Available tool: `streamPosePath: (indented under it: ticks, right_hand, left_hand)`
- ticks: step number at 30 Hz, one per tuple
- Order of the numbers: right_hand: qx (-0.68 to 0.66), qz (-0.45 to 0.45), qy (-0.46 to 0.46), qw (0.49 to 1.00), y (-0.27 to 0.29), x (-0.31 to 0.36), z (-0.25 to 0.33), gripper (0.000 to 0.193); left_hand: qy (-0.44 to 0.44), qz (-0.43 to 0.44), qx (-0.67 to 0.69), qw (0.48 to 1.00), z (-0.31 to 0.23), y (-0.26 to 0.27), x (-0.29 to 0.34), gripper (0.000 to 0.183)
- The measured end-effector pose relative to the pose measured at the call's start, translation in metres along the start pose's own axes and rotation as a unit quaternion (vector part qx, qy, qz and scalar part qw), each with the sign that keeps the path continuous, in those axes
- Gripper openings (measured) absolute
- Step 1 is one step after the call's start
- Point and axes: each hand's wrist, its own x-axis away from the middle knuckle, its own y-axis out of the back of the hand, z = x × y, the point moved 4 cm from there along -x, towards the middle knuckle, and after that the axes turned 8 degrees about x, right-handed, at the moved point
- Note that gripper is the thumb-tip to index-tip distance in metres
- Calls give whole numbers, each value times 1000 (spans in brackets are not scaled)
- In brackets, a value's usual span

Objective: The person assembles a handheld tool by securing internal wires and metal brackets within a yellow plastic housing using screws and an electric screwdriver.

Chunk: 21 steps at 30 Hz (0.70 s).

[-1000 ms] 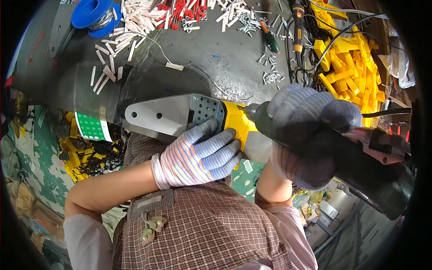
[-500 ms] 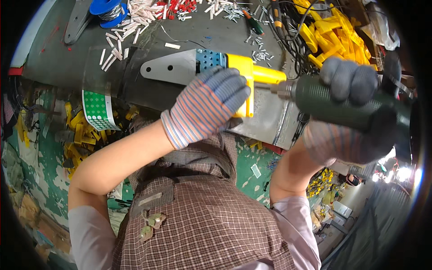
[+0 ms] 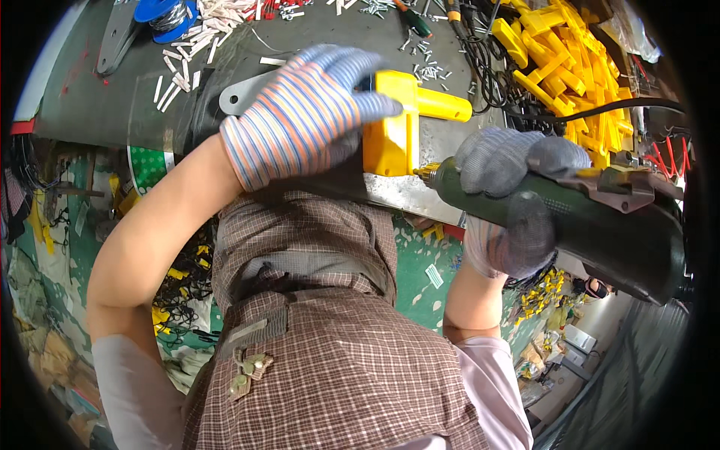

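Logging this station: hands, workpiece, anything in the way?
Right hand gripping dark green power screwdriver, bit near lower right of yellow plastic housing. Left hand over housing's left side, grip unclear. Loose screws farther back.

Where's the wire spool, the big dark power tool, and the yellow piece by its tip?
Wire spool (image 3: 166, 22): head view, on the wound wire.
Power tool (image 3: 585, 231): head view, on its dark body.
Yellow piece (image 3: 390, 140): head view, on its blocky part.

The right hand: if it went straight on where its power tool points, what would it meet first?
Likely the yellow housing, at its near corner. The dark green power tool has its tip right by it; whether they touch is unclear.
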Motion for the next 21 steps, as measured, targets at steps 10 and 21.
streamPosePath:
  ticks: [10,21]
  right_hand:
    - [43,-29,-55,997,-9,-3,-11,31]
    - [98,-16,-62,993,-11,-5,2,42]
  left_hand:
    - [136,-85,-25,987,15,-2,13,62]
    - [142,-96,-27,985,17,-6,17,60]
